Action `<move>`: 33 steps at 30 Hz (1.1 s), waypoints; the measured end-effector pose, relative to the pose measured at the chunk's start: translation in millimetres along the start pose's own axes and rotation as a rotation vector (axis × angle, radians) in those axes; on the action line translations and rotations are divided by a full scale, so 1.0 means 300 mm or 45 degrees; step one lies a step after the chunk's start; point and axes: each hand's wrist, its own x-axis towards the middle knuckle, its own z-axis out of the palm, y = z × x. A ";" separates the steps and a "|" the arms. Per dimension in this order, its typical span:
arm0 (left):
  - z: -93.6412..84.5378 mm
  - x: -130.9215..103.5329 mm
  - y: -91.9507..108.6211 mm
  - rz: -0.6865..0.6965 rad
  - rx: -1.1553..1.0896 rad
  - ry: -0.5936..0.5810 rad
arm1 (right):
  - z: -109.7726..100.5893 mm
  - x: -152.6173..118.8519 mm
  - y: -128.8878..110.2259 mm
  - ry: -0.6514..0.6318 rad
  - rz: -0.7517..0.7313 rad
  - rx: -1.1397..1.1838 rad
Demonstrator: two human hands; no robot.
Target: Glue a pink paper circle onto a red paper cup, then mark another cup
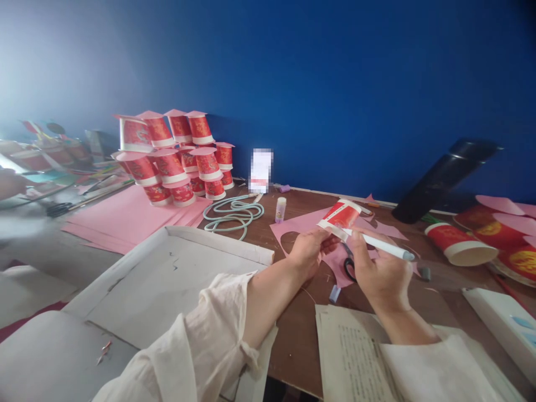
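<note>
Left part of the surface (288, 335): pink sheets (104, 215), piled flat. Red paper cups (159, 132) rise in tiers by their back right corner, pink card pieces between the levels. Nearer me, a white tray (218, 243) lies under my left forearm, its far right corner by the pale cable (234, 212), which is coiled loosely. Glue stick (280, 210) upright, right of the coil.

Middle: my left hand (309, 250) reaches to a red-and-white cup (345, 214), fingers closed on its pale band. The cup is tilted, over cut pink paper (299, 226), toward the surface's back edge. Scissors (345, 271) lie just below it, dark handle loop toward me.

My right hand (383, 273) grips a white pen (387, 245), fingers pinched near the writing end, which points at the cup's band. Tip is masked by my fingers; cannot tell if it touches.

Step in hand, by my reading: pen work at that band. The next move calls for a firm left hold against rolling, a light pen stroke, and knuckles clear of the scissors.

Right: printed pages (355, 357) at the near edge, partly under my sleeve; black bottle (439, 181) leaning against the blue wall (335, 100); another cup (456, 243) on its side, mouth toward me.
</note>
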 end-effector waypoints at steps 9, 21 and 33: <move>0.010 -0.020 0.015 0.007 0.020 -0.008 | 0.003 0.003 -0.002 -0.001 -0.006 0.026; -0.025 0.034 -0.028 -0.014 0.037 0.037 | 0.002 -0.007 0.001 -0.058 0.005 0.044; -0.051 0.078 -0.062 0.031 0.012 -0.007 | 0.000 -0.004 -0.010 -0.059 -0.041 0.105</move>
